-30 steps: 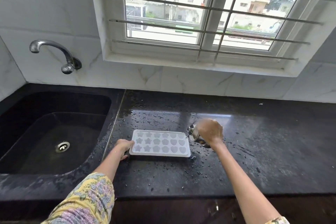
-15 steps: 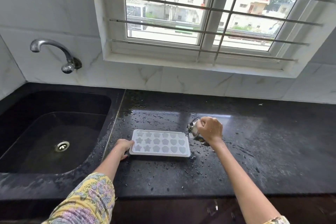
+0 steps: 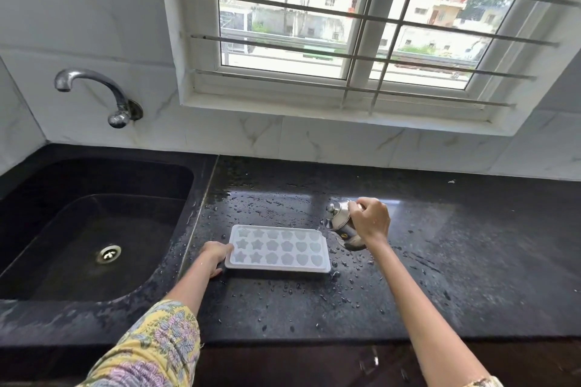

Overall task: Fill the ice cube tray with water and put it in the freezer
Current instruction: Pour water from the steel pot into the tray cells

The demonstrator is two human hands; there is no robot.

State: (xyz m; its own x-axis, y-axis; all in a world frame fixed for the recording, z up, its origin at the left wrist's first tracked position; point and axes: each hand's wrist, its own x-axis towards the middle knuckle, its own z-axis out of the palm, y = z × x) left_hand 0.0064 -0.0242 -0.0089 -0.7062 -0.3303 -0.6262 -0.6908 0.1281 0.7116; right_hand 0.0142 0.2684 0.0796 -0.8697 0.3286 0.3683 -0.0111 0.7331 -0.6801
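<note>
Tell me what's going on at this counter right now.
A person is filling an ice cube tray on the wet black counter. The left hand holds the tray's left end, while the right hand grips a small steel vessel, tipped toward the tray's right end. The sink and tap sit to the left, unused.

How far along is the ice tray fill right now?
The ice cube tray lies on the wet counter, steadied by the left hand. The right hand tilts a steel vessel at its right end. The fill level is unclear; the freezer trip remains.
</note>
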